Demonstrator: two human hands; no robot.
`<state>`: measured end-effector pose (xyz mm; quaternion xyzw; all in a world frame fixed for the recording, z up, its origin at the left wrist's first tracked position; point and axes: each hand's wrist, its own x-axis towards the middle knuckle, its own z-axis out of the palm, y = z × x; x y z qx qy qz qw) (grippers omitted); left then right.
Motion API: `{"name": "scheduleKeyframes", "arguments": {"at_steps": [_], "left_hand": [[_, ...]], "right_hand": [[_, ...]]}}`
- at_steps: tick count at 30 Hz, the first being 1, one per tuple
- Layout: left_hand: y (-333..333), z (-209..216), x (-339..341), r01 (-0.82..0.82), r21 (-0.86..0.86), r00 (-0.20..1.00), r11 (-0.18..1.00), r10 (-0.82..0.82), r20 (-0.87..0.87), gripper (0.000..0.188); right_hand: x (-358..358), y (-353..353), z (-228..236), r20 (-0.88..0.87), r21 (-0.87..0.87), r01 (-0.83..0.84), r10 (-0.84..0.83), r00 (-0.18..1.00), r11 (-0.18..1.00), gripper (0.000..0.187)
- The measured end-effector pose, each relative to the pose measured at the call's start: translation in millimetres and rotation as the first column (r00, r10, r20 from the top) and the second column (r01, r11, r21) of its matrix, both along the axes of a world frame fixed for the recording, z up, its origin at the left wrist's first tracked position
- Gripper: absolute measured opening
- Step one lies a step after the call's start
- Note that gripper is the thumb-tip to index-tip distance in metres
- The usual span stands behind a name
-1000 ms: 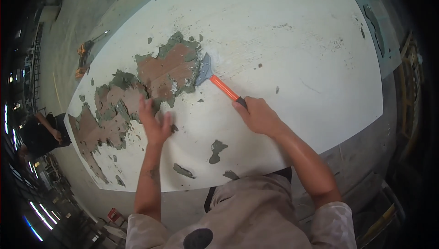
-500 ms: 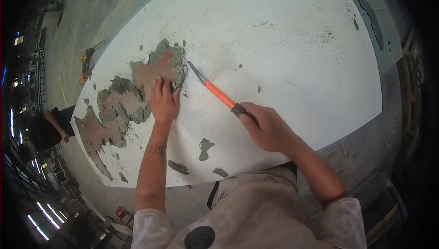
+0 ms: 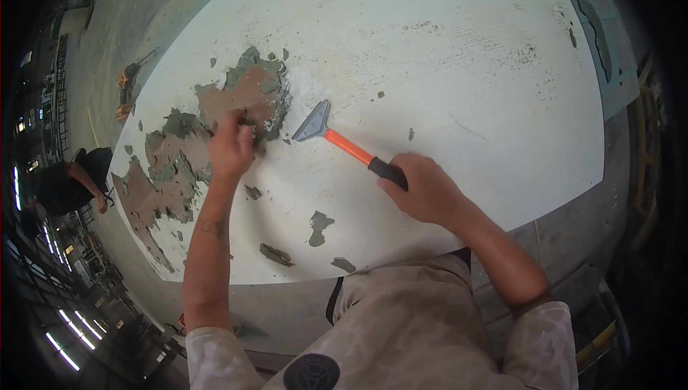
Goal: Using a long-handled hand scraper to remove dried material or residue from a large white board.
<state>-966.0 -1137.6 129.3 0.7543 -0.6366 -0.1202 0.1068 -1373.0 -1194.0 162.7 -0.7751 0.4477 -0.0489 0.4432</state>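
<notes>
A scraper [image 3: 347, 145] with an orange handle, a black grip and a broad grey head is slanted over a large white panel [image 3: 408, 60], its head pointing away from the person and toward the left. The hands are apart from each other. The right hand [image 3: 426, 193] is wrapped around the scraper's black grip. The left hand [image 3: 231, 148], to the left of the scraper, has its fingers bent in over the near edge of a ragged brown patch [image 3: 247, 88] with a crumbly grey-green border; motion blurs the fingertips, so I cannot tell whether they grip anything.

The patch runs from just left of the scraper's head out to the panel's left end. Nearer the person than the scraper lie three grey-green flakes [image 3: 320, 227], well apart from it. A small reddish chip [image 3: 381, 95] sits beyond the scraper's handle. Far left of the scraper, a person in dark clothes [image 3: 68, 181] is visible past the panel.
</notes>
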Motion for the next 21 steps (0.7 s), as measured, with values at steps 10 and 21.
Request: {"name": "scheduleKeyframes", "arguments": {"at_steps": [10, 21], "left_hand": [[-32.8, -65.3, 36.8, -0.228, -0.406, 0.974, 0.885, 0.205, -0.098, 0.042], [-31.5, -66.9, 41.6, -0.221, -0.343, 0.975, 0.913, 0.214, -0.061, 0.043]], "right_hand": [[36.6, 1.3, -12.2, -0.014, 0.958, 0.148, -0.477, 0.879, 0.245, 0.039], [66.1, 28.4, 7.6, -0.12, 0.872, 0.357, -0.559, 0.82, 0.336, 0.031]]}}
